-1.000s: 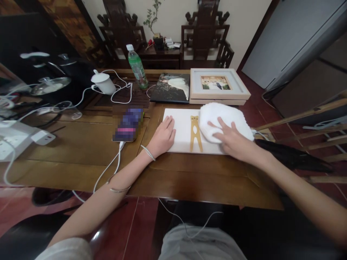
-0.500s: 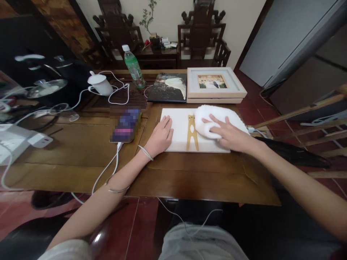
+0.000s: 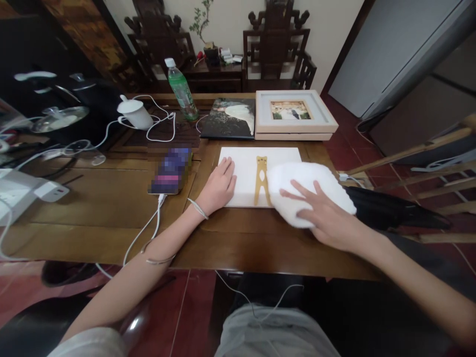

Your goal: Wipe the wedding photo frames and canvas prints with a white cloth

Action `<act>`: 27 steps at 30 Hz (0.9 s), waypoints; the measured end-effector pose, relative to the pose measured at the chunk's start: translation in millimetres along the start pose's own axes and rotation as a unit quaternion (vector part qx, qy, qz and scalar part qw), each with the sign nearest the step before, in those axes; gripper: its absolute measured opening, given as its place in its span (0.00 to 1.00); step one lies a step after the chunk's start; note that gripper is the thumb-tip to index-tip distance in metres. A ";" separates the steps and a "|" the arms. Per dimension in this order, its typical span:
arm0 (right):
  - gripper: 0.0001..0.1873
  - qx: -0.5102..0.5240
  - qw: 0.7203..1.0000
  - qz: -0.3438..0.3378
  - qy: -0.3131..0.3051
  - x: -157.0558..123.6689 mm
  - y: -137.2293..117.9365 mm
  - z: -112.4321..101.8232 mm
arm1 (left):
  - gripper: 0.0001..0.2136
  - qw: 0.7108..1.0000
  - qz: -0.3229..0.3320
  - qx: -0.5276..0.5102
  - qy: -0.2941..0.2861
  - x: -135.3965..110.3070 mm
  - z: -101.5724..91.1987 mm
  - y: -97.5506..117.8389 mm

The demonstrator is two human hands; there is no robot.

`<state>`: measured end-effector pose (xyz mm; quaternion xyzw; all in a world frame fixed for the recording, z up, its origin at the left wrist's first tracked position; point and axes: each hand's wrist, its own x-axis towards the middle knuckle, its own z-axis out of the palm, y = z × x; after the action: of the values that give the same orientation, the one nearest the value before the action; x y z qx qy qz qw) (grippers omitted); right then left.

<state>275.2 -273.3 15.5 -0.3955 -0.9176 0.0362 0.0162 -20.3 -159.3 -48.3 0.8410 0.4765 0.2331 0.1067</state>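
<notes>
A white flat panel (image 3: 245,171) with a tan stand piece (image 3: 262,174) on it lies face down on the wooden table (image 3: 111,208). My left hand (image 3: 218,186) lies flat and open on the panel's left edge. My right hand (image 3: 324,216) presses with spread fingers on a white fluffy cloth (image 3: 308,186), which covers the panel's near right corner.
A framed photo (image 3: 293,113) and a dark photo print (image 3: 230,118) lie behind the panel. A phone (image 3: 169,168) on a white cable, a green bottle (image 3: 180,90), a white cup (image 3: 134,112) and a power strip (image 3: 22,191) sit to the left. Carved chairs stand at the back.
My right hand has dragged the cloth from the panel's far right part toward me, down to its near right corner. My left hand has stayed in place.
</notes>
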 end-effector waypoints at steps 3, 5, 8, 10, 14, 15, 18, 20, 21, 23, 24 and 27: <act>0.25 0.006 1.000 -0.007 -0.016 -14.6 -13.5 -3.2 | 0.24 1.000 0.001 0.002 -0.001 -0.3 -0.2 0.1; 0.25 0.016 1.000 -0.003 -0.021 -11.2 -9.3 -5.4 | 0.24 1.000 0.005 0.005 0.002 -0.3 0.1 -0.8; 0.23 0.030 0.999 0.012 -0.005 9.6 11.9 -7.2 | 0.24 1.000 0.013 0.007 0.007 -0.1 0.7 -2.6; 0.21 0.036 0.999 0.028 0.002 29.5 30.3 -7.5 | 0.24 1.000 0.016 0.008 0.007 0.2 0.7 -3.4; 0.14 0.040 0.996 0.069 0.029 69.8 64.3 -5.6 | 0.24 1.000 0.018 0.012 0.003 0.7 0.0 -4.0; 0.13 0.042 0.996 0.074 0.040 78.0 71.0 -4.5 | 0.24 1.000 0.020 0.013 0.002 0.8 -0.2 -4.3; 0.19 0.052 0.993 0.079 0.076 94.4 85.0 0.3 | 0.24 1.000 0.027 0.013 0.004 0.8 -0.1 -5.8; 0.22 0.053 0.991 0.080 0.093 97.7 88.1 3.4 | 0.24 0.999 0.031 0.010 0.008 0.7 0.3 -6.7; 0.22 0.052 0.991 0.081 0.096 97.0 87.6 4.7 | 0.24 0.999 0.031 0.009 0.009 0.7 0.4 -6.9; 0.23 0.050 0.991 0.081 0.096 90.9 82.5 6.2 | 0.24 1.000 0.027 0.008 0.006 0.7 0.4 -6.6; 0.22 0.049 0.991 0.081 0.094 85.5 77.8 6.4 | 0.24 1.000 0.024 0.009 0.004 0.8 0.3 -6.2; 0.18 0.051 0.993 0.064 0.080 61.1 56.1 5.7 | 0.24 1.000 0.018 0.015 -0.004 1.0 -0.3 -4.4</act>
<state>273.5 -190.8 5.5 -0.4534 -0.8832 0.0522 0.1079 -23.3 -156.2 -49.6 0.8517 0.4645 0.2247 0.0916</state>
